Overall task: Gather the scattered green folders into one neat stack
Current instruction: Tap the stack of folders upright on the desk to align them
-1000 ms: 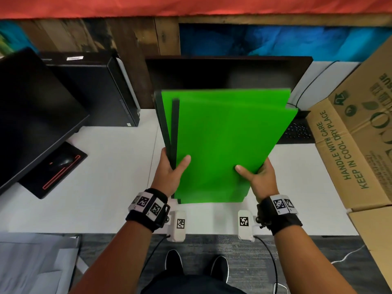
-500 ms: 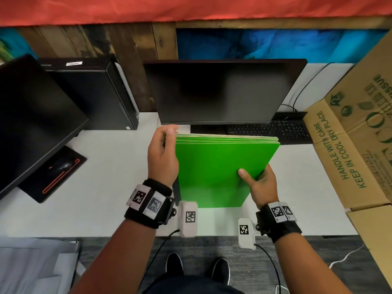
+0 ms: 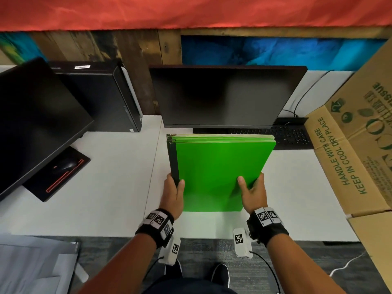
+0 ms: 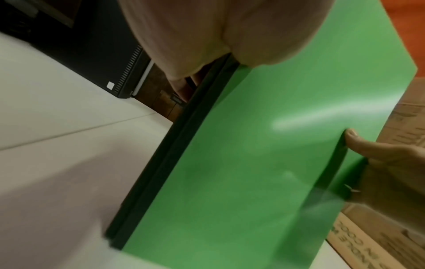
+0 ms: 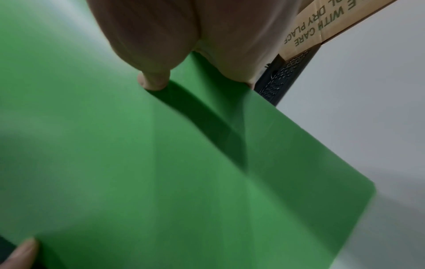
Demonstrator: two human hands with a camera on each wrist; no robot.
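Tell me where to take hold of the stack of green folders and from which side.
Grip the stack of green folders by its two long side edges, low down near you: left hand around the dark spine side, right hand on the open edge. The stack stands tilted on its bottom edge on the white table, so squeezing from both sides should keep the loose folders aligned.

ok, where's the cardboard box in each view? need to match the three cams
Head: cardboard box fills the right edge, right of the green folders.
Left wrist: a strip of it at the right edge, behind the folders and the right hand's thumb.
Right wrist: only a corner at top right, printing upside down, above the keyboard.
Shared landmark: the green "WITH CARE" lettering on the box is readable in the head and right wrist views; it is blurred in the left wrist view.
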